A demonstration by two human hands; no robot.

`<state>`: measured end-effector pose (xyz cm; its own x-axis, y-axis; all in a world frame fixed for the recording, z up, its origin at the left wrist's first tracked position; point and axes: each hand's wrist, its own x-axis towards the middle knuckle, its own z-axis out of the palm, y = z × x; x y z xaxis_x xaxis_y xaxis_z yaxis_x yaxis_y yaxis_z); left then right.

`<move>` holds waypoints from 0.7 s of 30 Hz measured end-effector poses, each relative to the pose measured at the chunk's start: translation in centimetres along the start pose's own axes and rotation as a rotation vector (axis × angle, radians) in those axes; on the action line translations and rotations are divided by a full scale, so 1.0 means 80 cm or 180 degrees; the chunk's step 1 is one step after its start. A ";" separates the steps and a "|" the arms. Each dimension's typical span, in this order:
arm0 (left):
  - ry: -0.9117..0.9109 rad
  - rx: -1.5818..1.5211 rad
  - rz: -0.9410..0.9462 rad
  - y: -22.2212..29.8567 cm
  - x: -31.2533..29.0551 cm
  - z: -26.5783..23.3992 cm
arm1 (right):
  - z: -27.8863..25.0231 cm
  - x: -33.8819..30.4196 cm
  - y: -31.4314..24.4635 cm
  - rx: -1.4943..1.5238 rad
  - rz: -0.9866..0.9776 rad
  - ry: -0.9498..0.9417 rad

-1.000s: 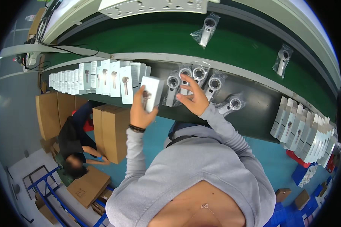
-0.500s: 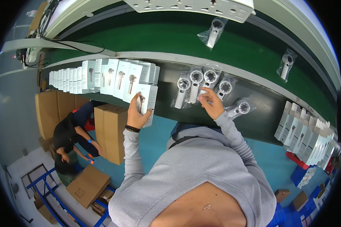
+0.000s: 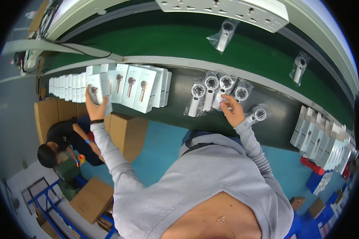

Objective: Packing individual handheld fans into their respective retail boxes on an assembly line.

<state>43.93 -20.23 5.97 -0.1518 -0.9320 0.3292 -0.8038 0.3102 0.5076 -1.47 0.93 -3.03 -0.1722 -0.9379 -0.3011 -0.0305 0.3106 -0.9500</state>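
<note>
My left hand (image 3: 95, 106) is closed around a white box (image 3: 95, 91) with a dark handheld device pictured on it, held at the front of the row of similar boxes (image 3: 136, 88). My right hand (image 3: 233, 113) has its fingers curled together on the handle of a bagged handheld device (image 3: 226, 82), white with a ring-shaped head. Its fingertips partly cover that handle. Close around it lie more such bagged devices, two to the left (image 3: 196, 99) and two to the right (image 3: 241, 94).
A second row of upright boxes (image 3: 319, 139) stands at the right. Two bagged devices (image 3: 224, 36) lie on the green surface behind, below a white power strip (image 3: 227, 10). At the left a person (image 3: 70, 137) bends beside cardboard cartons (image 3: 125, 135).
My left hand has carried its box leftward along the row, from the right end to farther left. My right hand has shifted slightly right. The person at the left has changed position.
</note>
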 end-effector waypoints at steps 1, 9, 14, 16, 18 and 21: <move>0.0065 -0.0081 -0.0072 -0.019 0.014 0.007 | -0.005 -0.004 -0.001 -0.0074 0.0051 0.0107; -0.0642 -0.0514 -0.0357 -0.236 0.051 0.073 | -0.089 -0.058 0.006 -0.1252 -0.0284 0.1529; -0.0765 -0.0956 -0.0934 -0.265 0.079 0.058 | -0.227 -0.137 0.051 -0.3461 -0.0270 0.3412; -0.1056 -0.1104 -0.0084 -0.069 0.078 0.048 | -0.282 -0.187 0.070 -0.3875 0.0652 0.3959; -0.1884 -0.1924 0.0318 0.142 0.056 0.023 | -0.335 -0.225 0.121 -0.4243 0.1569 0.4209; -0.1502 -0.2146 0.2135 0.319 0.047 0.012 | -0.376 -0.258 0.125 -0.4583 0.2100 0.4318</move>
<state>22.30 -15.98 19.42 -0.7700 -0.4652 0.4367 -0.0097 0.6929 0.7209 -27.84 28.01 -3.88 -0.9042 -0.1904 0.3824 -0.1308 0.9756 0.1765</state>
